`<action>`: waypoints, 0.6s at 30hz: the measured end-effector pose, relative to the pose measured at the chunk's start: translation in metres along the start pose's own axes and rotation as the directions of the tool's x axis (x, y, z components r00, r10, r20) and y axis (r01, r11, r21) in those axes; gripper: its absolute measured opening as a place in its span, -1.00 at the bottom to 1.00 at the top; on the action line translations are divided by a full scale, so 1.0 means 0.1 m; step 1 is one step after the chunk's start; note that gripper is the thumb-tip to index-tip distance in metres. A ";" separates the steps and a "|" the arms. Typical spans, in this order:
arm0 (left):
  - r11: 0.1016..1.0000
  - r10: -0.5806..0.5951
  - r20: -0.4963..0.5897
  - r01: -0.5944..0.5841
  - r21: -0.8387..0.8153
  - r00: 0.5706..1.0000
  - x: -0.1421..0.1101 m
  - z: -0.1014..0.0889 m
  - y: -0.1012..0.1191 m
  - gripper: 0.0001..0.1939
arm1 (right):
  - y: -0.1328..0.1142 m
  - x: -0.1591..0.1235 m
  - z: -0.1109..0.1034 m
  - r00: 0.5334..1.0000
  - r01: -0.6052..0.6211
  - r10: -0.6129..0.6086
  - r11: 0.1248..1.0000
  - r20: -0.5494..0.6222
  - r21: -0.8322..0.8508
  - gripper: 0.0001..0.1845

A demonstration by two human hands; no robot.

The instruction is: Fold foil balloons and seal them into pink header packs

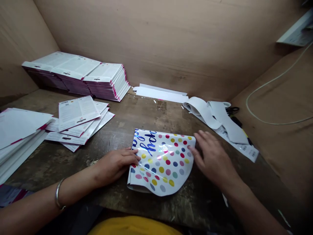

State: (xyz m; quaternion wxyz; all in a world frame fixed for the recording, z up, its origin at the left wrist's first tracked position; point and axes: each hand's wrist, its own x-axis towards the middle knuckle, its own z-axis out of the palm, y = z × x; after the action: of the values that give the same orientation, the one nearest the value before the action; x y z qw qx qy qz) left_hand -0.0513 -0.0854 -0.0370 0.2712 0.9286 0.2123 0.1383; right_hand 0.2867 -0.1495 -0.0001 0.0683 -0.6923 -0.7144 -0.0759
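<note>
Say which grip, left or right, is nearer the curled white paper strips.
Right. The right grip sits at the edge of the glossy polka-dot sheet, just short of the curled white paper strips. The left grip is farther away, at the opposite side of the sheet.

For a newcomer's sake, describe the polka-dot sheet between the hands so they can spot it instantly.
At the front of the worn wooden bench, between the left hand and right hand, lies a curled glossy sheet. Unlike the white printed cards nearby, it bears multicoloured polka dots and blue script lettering.
</note>
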 end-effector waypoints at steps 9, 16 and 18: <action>0.974 -0.154 -0.026 0.148 -0.174 0.988 -0.01 -0.01 0.01 -0.77 | -0.43 -0.54 -0.02 0.857 0.227 -0.424 0.821 0.294 0.524 -0.15; 0.963 -0.156 -0.031 0.146 -0.225 0.987 -0.01 -0.05 0.03 -0.79 | -0.47 -0.59 0.22 0.949 0.245 -0.315 0.791 0.029 0.560 -0.49; 0.980 -0.131 -0.058 0.121 -0.156 0.990 -0.03 -0.06 0.05 -0.79 | -0.48 -0.57 0.24 0.965 0.222 -0.262 0.779 -0.018 0.586 -0.55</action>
State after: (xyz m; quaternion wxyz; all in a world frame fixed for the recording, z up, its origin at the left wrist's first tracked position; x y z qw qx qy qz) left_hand -0.0546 -0.0879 -0.0301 0.3420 0.8847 0.2686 0.1682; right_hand 0.2405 -0.2018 -0.0356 0.2439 -0.5424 -0.7877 0.1605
